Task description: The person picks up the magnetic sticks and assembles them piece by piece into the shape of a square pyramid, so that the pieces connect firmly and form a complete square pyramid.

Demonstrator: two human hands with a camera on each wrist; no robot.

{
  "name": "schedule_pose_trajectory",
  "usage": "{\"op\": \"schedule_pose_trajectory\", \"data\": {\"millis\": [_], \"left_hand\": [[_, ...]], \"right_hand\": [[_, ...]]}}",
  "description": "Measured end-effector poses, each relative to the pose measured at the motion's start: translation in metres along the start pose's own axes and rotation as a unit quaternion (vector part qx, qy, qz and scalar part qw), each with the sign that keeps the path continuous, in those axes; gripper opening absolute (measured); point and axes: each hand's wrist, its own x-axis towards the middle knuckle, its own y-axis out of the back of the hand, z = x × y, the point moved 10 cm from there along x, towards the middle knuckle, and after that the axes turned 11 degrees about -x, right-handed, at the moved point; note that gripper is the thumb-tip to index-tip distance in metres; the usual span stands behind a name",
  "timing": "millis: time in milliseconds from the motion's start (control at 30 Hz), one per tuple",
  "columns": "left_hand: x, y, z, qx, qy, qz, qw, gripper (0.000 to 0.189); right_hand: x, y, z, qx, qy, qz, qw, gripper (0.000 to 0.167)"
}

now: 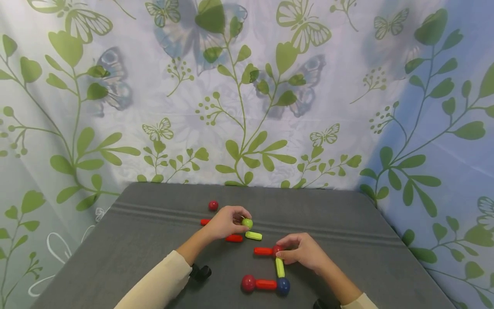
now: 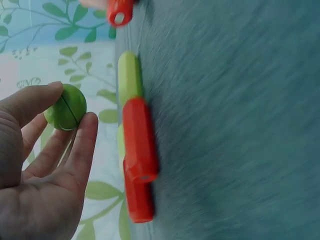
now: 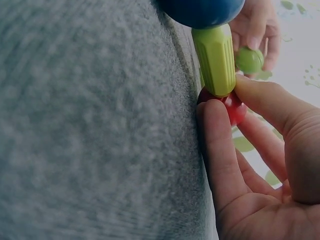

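1. Left hand point(image 1: 228, 222) pinched a green ball point(image 1: 247, 223) above the table point(image 1: 154, 240); slackening risked a drop.
2. Right hand point(image 1: 300, 250) gripped a red ball point(image 3: 236, 109) on a yellow stick point(image 3: 216, 57); twisting risked parting them.

My head cam sits high on the near side of the tabletop point(image 1: 135, 240), tilted forward and down, far enough back to get both far corners and the leaf-print backdrop point(image 1: 239, 107). Left wrist cam runs low and close, rolled so the tabletop fills frame right, facing the far edge past the left hand point(image 1: 225, 221); right wrist is tighter at the right hand point(image 1: 305, 253), rolled opposite, tabletop frame left. All three share the green ball point(image 1: 247, 223).
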Motion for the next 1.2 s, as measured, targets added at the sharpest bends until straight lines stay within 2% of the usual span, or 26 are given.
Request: {"op": "schedule_pose_trajectory", "data": {"millis": [200,533,833,1200], "left_hand": [[-0.018,-0.01,-0.002,0.001,-0.001,-0.001,1.0,0.027],[-0.036,-0.025,-0.004,-0.002,0.029,0.008,0.9995,0.028],[-0.042,-0.031,-0.011,0.014,0.066,0.021,0.9975,0.025],[-0.037,-0.037,-0.008,0.056,0.065,0.02,0.9961,0.026]], "right_hand": [[-0.001,0.0,-0.003,0.0,0.0,-0.001,1.0,0.038],[0.0,0.003,0.0,-0.002,-0.003,0.001,1.0,0.04],[0.0,0.003,-0.002,-0.009,0.002,0.003,1.0,0.037],[0.003,0.003,0.0,-0.017,-0.003,0.005,0.9998,0.037]]}}
